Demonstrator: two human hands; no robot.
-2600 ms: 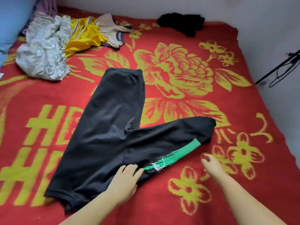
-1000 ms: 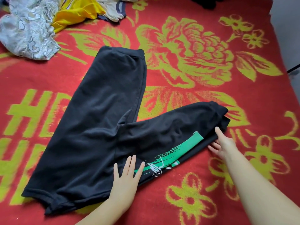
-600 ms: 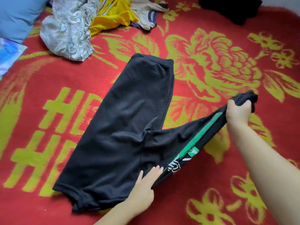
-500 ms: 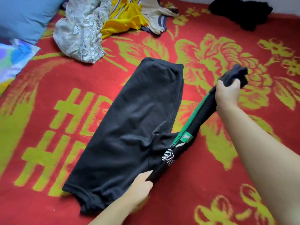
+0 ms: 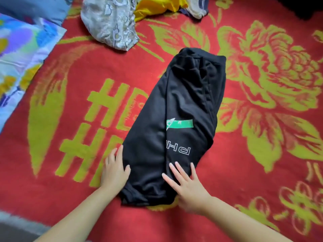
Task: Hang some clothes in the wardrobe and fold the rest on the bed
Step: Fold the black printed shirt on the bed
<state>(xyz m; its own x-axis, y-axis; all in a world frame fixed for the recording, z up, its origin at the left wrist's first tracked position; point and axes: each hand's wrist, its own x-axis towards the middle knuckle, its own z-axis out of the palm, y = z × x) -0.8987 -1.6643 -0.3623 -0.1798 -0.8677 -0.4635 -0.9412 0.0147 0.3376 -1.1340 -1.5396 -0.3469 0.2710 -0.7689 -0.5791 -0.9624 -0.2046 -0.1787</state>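
A pair of black pants (image 5: pixel 185 105) lies on the red and yellow blanket (image 5: pixel 262 163), folded lengthwise with one leg on top of the other. A green stripe and white outline letters show on the upper leg. My left hand (image 5: pixel 114 169) lies flat at the left edge of the waist end, fingers straight, thumb on the cloth. Flat on the waist end's right side, with fingers spread, is my right hand (image 5: pixel 187 186).
A grey patterned garment (image 5: pixel 111 23), a yellow one (image 5: pixel 157 6) and a pale striped one (image 5: pixel 197 7) lie heaped at the top. A blue pillow (image 5: pixel 35 7) and a flowered sheet (image 5: pixel 21 55) are at the left. The bed's near edge shows at the bottom left.
My right hand carried the right leg over onto the left leg and let go. Both hands now lie flat on the waist end of the folded pants.
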